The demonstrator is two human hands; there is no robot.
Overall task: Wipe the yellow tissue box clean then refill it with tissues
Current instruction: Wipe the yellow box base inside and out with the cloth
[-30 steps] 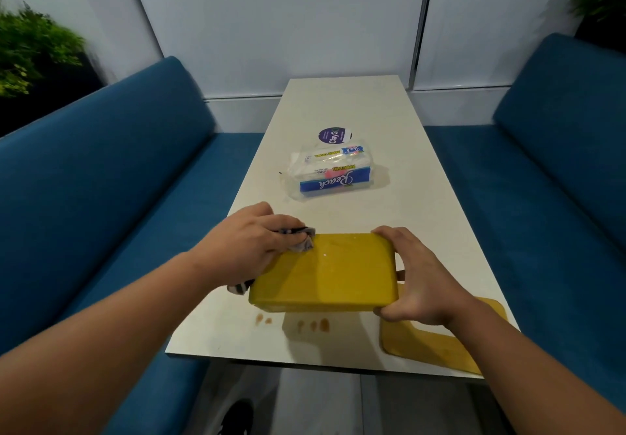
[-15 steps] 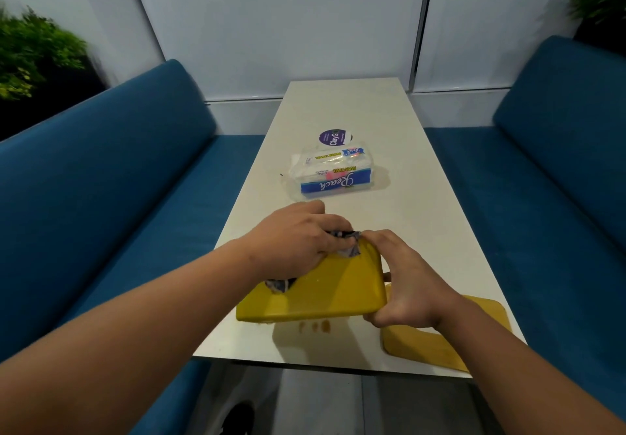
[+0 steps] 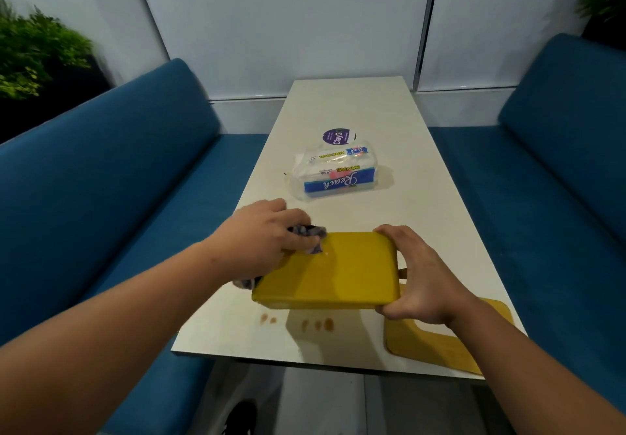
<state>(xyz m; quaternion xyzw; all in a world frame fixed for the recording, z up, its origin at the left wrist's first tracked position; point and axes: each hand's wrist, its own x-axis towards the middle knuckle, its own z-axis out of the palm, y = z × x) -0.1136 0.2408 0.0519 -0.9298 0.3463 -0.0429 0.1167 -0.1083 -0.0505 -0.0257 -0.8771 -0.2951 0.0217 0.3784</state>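
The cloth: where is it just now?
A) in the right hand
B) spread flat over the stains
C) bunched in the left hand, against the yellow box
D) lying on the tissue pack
C: the cloth is bunched in the left hand at the yellow box's left end, while the right hand holds the other end.

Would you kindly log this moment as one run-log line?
phase: wiping | left hand: rubs cloth on yellow tissue box | right hand: steadies box end | tissue pack: unopened on table | refill: pending
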